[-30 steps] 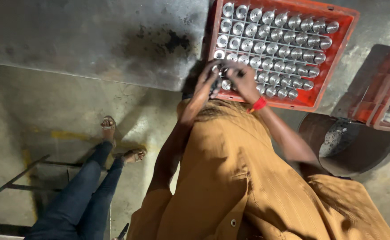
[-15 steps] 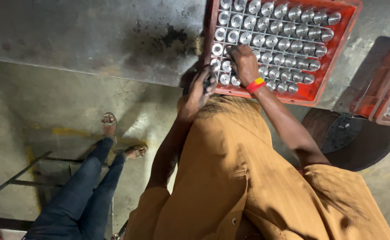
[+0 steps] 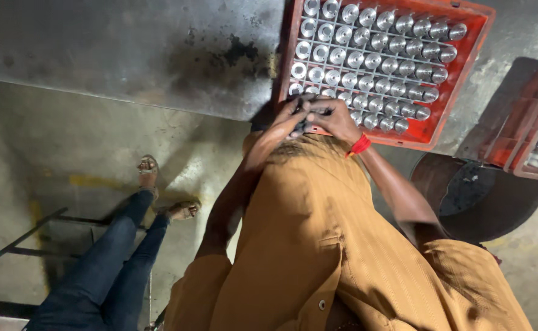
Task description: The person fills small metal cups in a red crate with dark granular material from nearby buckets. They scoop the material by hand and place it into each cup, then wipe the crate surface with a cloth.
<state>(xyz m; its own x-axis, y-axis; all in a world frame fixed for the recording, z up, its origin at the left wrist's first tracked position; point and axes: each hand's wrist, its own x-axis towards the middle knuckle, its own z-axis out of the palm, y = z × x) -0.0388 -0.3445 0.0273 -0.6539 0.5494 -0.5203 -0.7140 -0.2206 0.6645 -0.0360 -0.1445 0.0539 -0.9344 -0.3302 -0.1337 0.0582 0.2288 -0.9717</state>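
Observation:
A red plastic crate (image 3: 474, 49) on a grey metal table holds several rows of shiny round metal parts (image 3: 373, 55) in a grid. My left hand (image 3: 284, 119) and my right hand (image 3: 336, 117), which has a red band at the wrist, meet at the crate's near edge. Together their fingers close around a small dark metal part (image 3: 303, 124), which they mostly hide. My brown shirt fills the lower middle of the view.
A second red crate (image 3: 526, 122) with more metal parts sits at the right. A dark round drum (image 3: 496, 202) stands below it. Another person's legs in blue jeans and sandals (image 3: 116, 257) stand on the concrete floor at the left, beside a metal frame (image 3: 18, 245).
My right hand has drawn back from the crate's rows to its near edge and joined my left hand around the small part. The view has shifted slightly.

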